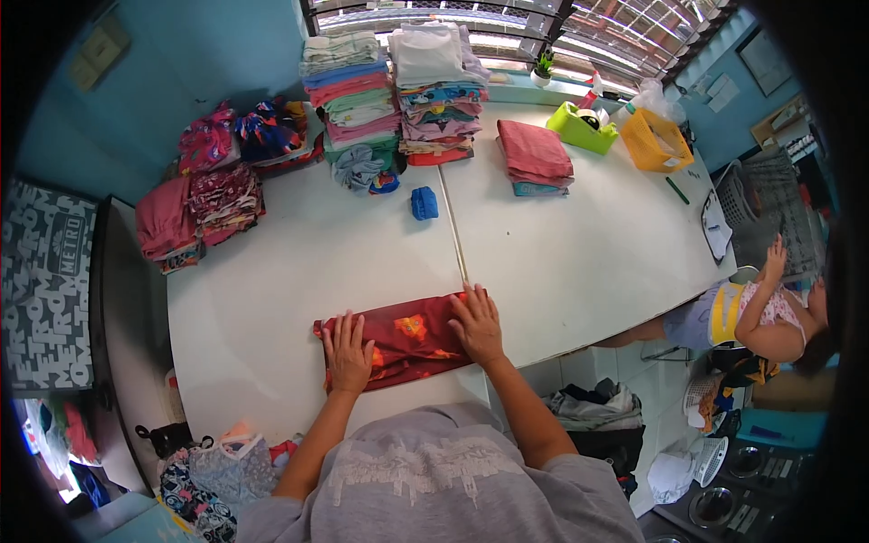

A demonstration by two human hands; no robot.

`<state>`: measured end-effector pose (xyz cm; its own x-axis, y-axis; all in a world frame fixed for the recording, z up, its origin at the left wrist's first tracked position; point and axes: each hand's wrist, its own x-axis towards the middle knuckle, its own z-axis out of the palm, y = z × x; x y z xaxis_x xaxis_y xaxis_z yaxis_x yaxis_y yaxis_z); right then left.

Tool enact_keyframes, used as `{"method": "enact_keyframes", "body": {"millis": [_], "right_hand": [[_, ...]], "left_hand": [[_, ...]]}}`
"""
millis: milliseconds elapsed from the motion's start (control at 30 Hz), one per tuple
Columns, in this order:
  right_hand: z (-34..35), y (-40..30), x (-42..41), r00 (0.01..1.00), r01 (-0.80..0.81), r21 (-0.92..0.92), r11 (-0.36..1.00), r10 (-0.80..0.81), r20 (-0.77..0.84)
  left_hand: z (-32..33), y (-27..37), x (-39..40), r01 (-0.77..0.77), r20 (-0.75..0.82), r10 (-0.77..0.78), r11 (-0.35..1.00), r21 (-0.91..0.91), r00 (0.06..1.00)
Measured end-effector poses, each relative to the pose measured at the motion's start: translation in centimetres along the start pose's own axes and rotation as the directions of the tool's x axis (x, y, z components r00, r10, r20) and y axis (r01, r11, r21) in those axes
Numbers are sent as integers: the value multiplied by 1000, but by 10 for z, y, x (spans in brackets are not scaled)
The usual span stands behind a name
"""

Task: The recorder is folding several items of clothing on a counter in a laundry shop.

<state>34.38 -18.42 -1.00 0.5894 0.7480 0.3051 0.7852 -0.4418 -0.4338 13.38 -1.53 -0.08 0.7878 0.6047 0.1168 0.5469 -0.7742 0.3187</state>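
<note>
A dark red garment or cloth (400,343) with orange and yellow printed figures lies folded into a long strip on the white table (299,285), near its front edge. My left hand (349,353) rests flat on its left end, fingers spread. On the right end my right hand (478,322) lies palm down, its fingers also apart. Neither hand grips the cloth. Beyond it on the table sits a small blue folded bundle (424,203), beside the seam between the tabletops.
Tall stacks of folded clothes (438,95) stand at the back, with more piles (224,203) at left. A folded red stack (535,157), green tape dispenser (582,127), yellow basket (655,140) and clipboard (715,227) are at right. Another person (753,312) is beyond the right edge.
</note>
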Motion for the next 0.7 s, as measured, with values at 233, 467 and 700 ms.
{"method": "enact_keyframes", "body": {"millis": [233, 467, 700], "right_hand": [[8, 7, -2, 944, 0, -209, 978, 69, 323], [-24, 36, -1, 751, -590, 371, 717, 656, -75], [-1, 13, -17, 902, -418, -65, 906, 422, 88]], "left_hand": [[1, -31, -4, 65, 130, -82, 990, 128, 988], [-13, -17, -10, 76, -16, -76, 997, 7, 997], [-9, 22, -21, -273, 96, 288, 951, -146, 953]]}}
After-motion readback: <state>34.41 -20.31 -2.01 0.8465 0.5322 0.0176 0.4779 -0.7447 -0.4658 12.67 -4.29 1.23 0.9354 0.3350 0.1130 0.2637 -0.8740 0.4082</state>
